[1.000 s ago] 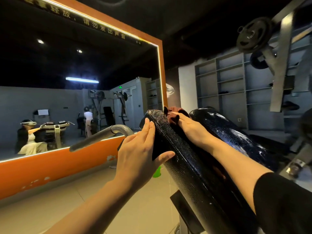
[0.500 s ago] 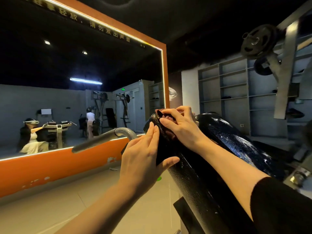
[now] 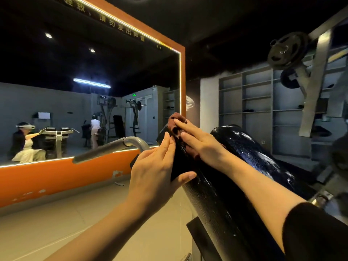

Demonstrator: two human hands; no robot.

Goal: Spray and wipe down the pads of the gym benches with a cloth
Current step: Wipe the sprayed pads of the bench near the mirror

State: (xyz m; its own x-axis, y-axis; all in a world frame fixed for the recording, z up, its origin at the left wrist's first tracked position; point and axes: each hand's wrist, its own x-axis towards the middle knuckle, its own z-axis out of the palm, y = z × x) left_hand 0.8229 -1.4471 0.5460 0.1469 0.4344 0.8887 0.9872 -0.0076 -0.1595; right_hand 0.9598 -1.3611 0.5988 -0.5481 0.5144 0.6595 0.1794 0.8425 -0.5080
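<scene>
Left hand (image 3: 154, 178) grips the stiff, wet-slick black vinyl bench pad (image 3: 216, 194); right hand (image 3: 197, 140), fingers straight, presses a soft, limp maroon cloth (image 3: 174, 119) on its top end.

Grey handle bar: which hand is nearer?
Left. The left hand grips the pad edge just beside the grey handle bar; the right hand presses the cloth farther right.
</scene>
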